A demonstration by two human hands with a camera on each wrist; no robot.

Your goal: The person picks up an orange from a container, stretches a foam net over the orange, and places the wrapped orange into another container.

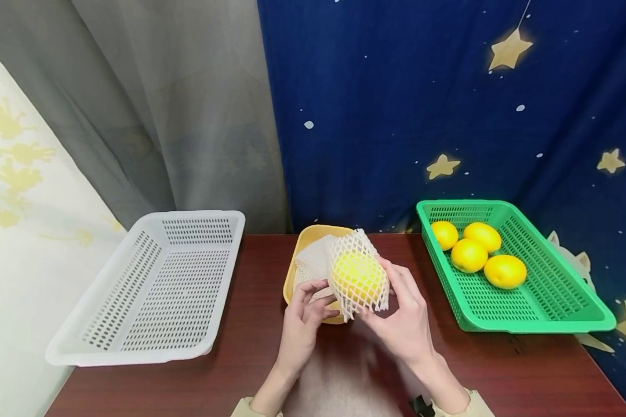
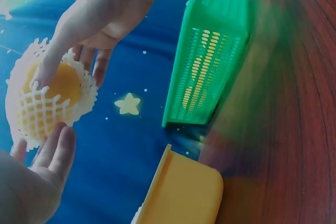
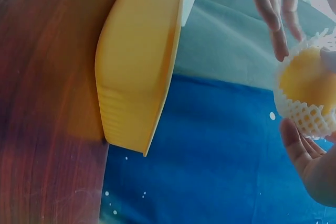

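My right hand holds a yellow lemon in a white foam net sleeve, above the front of a small yellow bin. In the left wrist view, the right thumb presses on the bare part of the lemon, where the net gapes. Beside the fruit is my left hand, its fingers loosely extended. The left wrist view shows its fingertips at the net's edge; whether they touch is unclear. More white foam nets lie in the bin.
A green basket on the right contains several yellow lemons. On the left stands a white perforated basket. All of them are on a dark red wooden table, with grey and blue star-patterned curtains behind.
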